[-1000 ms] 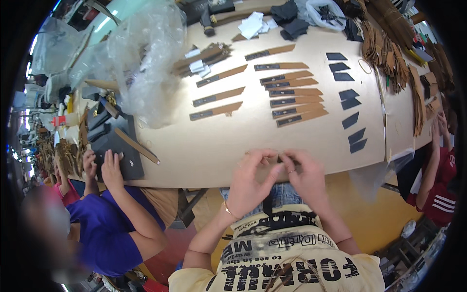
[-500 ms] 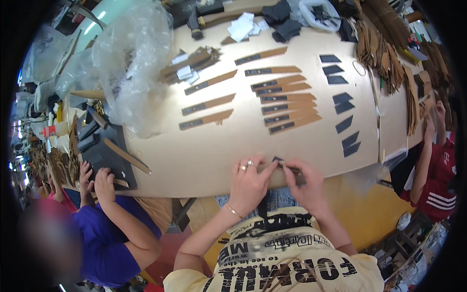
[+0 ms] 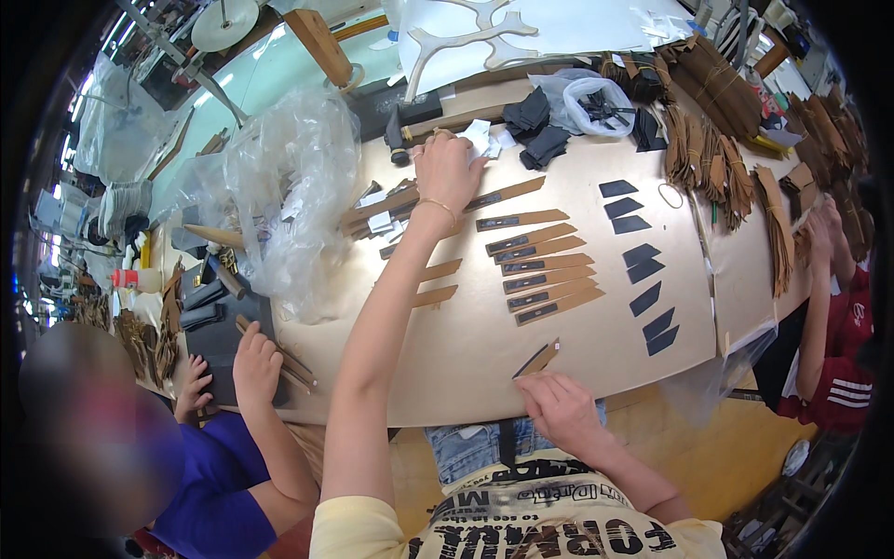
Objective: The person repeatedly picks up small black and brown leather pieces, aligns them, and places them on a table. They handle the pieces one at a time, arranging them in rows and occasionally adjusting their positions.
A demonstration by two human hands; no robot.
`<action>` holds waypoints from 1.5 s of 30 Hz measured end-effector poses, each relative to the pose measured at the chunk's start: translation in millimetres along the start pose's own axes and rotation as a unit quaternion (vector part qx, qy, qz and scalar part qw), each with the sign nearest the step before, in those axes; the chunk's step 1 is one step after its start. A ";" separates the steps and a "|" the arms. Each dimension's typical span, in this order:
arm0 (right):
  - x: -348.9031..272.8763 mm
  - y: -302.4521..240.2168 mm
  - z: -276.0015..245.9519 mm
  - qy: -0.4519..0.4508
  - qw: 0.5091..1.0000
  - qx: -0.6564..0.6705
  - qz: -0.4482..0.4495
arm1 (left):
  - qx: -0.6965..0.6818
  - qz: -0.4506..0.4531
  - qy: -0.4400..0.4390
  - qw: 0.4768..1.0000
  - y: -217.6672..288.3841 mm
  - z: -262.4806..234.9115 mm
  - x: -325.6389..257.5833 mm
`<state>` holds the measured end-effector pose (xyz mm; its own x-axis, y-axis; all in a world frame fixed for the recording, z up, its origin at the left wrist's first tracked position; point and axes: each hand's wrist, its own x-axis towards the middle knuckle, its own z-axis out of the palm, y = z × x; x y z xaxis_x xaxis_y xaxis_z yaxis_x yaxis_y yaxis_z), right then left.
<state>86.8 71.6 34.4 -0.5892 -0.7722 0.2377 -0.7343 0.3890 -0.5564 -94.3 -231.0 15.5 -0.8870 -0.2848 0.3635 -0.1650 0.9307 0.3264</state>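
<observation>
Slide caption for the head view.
Left hand outstretched beside white slips; right hand by a brown-and-black strip on the table.

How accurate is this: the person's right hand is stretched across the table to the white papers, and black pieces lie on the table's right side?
One thing is wrong: the head view shows the left hand stretched across the table to the white papers. The black pieces do lie on the table's right side.

Left hand [image 3: 446, 172] is by papers [image 3: 480, 138]; right [image 3: 564, 410] touches strip [image 3: 540, 358].
</observation>
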 end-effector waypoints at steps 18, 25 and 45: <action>0.7 6.1 3.3 0.030 0.988 0.123 0.087 | -0.174 -0.046 0.001 0.984 -15.5 -16.1 9.7; 0.5 10.0 -1.7 0.002 0.950 0.238 0.202 | -0.161 0.070 -0.006 0.985 20.0 -98.0 -160.7; 5.3 15.3 -2.7 0.007 0.942 0.244 0.229 | -0.102 0.348 -0.104 0.926 56.8 -73.8 -261.4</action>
<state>71.6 74.8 29.3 -0.8137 -0.5712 -0.1077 -0.1614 0.4001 -0.9021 160.0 -120.6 3.4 -0.8151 0.4384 0.3787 0.5445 0.8028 0.2428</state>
